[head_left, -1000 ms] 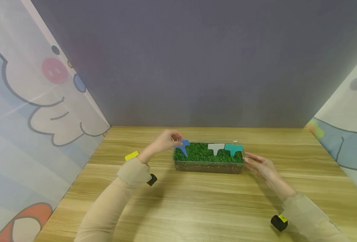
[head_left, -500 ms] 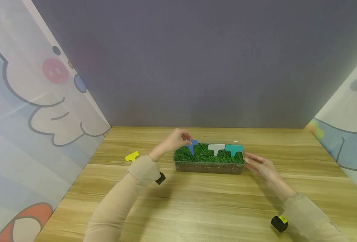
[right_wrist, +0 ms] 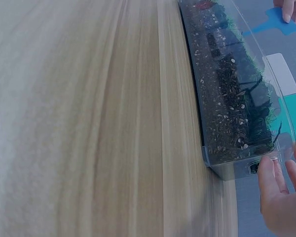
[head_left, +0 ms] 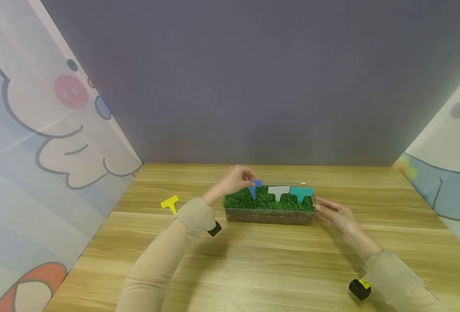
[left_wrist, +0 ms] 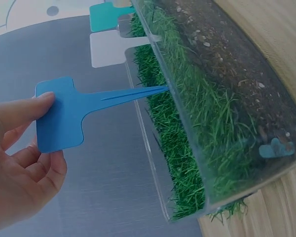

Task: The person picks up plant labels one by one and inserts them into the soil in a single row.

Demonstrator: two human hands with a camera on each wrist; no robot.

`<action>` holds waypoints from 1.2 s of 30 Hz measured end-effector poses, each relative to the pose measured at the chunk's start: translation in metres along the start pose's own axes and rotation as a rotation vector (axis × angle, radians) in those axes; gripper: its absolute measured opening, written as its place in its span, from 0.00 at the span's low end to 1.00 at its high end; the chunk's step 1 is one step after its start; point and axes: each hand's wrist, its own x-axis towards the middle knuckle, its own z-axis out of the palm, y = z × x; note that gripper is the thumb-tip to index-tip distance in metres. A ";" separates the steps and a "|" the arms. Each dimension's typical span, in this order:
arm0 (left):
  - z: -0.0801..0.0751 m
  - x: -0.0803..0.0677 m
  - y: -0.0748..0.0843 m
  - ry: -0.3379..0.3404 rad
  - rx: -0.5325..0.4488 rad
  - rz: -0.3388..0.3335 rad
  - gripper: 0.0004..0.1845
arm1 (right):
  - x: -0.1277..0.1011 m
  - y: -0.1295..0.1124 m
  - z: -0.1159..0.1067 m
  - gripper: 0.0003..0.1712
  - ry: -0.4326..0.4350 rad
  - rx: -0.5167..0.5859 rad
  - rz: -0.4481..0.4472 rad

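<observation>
A left hand (head_left: 235, 178) pinches the head of a blue tag (head_left: 255, 187) between thumb and fingers (left_wrist: 27, 109), the tag's pointed stem reaching away from the grip to meet the grass (head_left: 266, 200) at the rim of a clear tray (head_left: 269, 215). Whether the tip has entered the turf cannot be told. Just past the pinched tag, farther along the tray from the grip, a white tag (head_left: 278, 191) and a teal tag (head_left: 301, 192) stand upright side by side in the grass. At the tray's opposite end, the right hand (head_left: 337, 213) rests with fingers (right_wrist: 270, 183) straight and relaxed against the end wall, holding nothing; soil shows through the tray's clear side there. Behind the left wrist, well away from the grip, a yellow tag (head_left: 170, 203) lies flat on the wooden table (head_left: 261, 268). Both arms wear beige sleeves (head_left: 163, 260), each with a small black device at the wrist.
</observation>
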 end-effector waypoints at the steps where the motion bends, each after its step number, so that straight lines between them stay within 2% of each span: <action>1: 0.001 0.001 -0.001 -0.001 0.002 0.000 0.06 | 0.000 0.000 0.000 0.35 0.001 -0.006 0.004; 4: 0.003 0.004 -0.002 -0.007 0.004 0.001 0.06 | 0.001 0.001 0.000 0.34 0.005 0.004 0.002; 9: 0.006 0.006 -0.002 -0.018 0.002 0.000 0.06 | 0.003 0.005 -0.002 0.28 0.002 -0.014 -0.027; 16: 0.009 0.007 -0.001 -0.039 -0.001 -0.009 0.06 | 0.002 0.004 0.000 0.37 0.011 -0.038 -0.015; 30: 0.019 0.011 -0.007 -0.057 -0.006 0.003 0.05 | 0.000 0.002 0.000 0.36 0.014 -0.027 -0.004; 36: 0.022 0.011 -0.006 -0.076 0.020 -0.028 0.05 | 0.000 0.001 0.001 0.37 0.014 -0.034 0.007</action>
